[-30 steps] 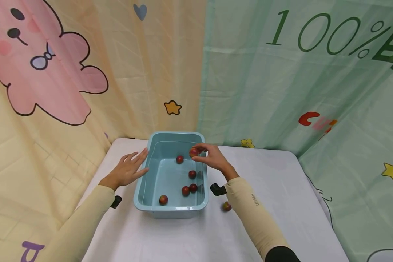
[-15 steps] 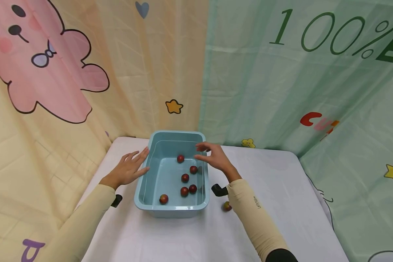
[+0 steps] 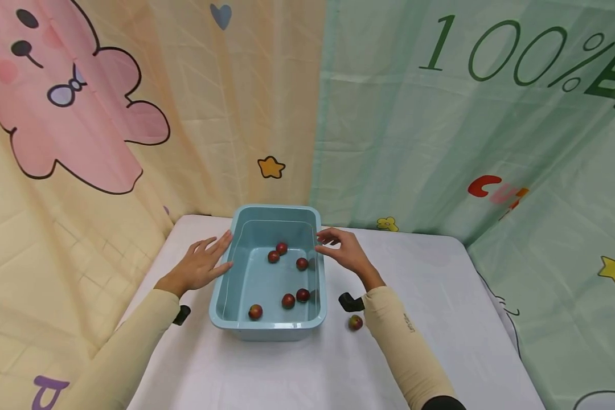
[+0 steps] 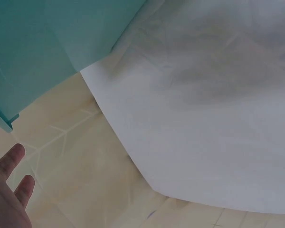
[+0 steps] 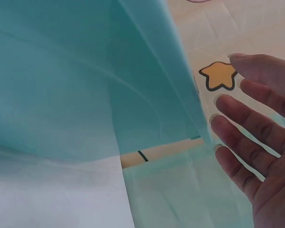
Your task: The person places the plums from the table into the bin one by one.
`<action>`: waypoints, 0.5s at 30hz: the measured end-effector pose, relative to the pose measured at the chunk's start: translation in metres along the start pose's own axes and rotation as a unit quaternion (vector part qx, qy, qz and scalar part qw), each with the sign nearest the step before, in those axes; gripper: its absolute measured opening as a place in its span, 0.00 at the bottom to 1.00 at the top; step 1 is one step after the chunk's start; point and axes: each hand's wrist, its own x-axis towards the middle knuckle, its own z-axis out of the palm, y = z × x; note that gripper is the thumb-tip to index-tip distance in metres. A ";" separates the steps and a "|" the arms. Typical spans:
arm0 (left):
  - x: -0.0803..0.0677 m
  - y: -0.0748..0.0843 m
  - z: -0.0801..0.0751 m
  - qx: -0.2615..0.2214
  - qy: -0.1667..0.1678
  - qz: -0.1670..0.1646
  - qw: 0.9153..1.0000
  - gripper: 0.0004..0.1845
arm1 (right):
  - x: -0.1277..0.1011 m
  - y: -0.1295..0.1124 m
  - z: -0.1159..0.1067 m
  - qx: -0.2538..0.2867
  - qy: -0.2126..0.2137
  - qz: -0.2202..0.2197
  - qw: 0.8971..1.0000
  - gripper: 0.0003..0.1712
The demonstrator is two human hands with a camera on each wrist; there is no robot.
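Note:
A light blue plastic basin (image 3: 269,326) stands on the white table, with several small round dark-red fruits, plum-like, on its floor. Two of them, a front fruit (image 3: 273,257) and a rear fruit (image 3: 282,248), lie together near the back. My left hand (image 3: 200,265) rests on the basin's left rim with its fingers spread. At the right rim, my right hand (image 3: 344,250) holds nothing, its fingers loosely bent; the right wrist view shows the fingers (image 5: 242,142) apart beside the basin wall. One red-and-green fruit (image 3: 355,323) sits outside the basin, near the right forearm.
The white-covered table (image 3: 415,341) extends right and in front of the basin. A printed curtain (image 3: 271,114) hangs behind the table's far edge and along its sides. A black wrist mount (image 3: 351,302) sits on the right wrist, close to the outer fruit.
My right hand has let go of a fruit inside the basin and drawn back right to the rim. That fruit has rolled left across the basin floor. My left hand stays put.

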 end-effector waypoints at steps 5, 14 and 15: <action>0.000 0.000 0.001 -0.001 -0.002 -0.005 1.000 0.41 | -0.008 0.008 -0.004 0.004 0.010 0.014 1.000 0.20; 0.000 0.001 0.001 0.002 0.005 -0.002 1.000 0.41 | -0.030 0.031 -0.009 0.003 0.025 0.035 0.999 0.18; 0.000 0.001 0.001 0.001 0.005 -0.001 1.000 0.40 | -0.032 0.033 -0.010 0.002 0.026 0.037 0.999 0.18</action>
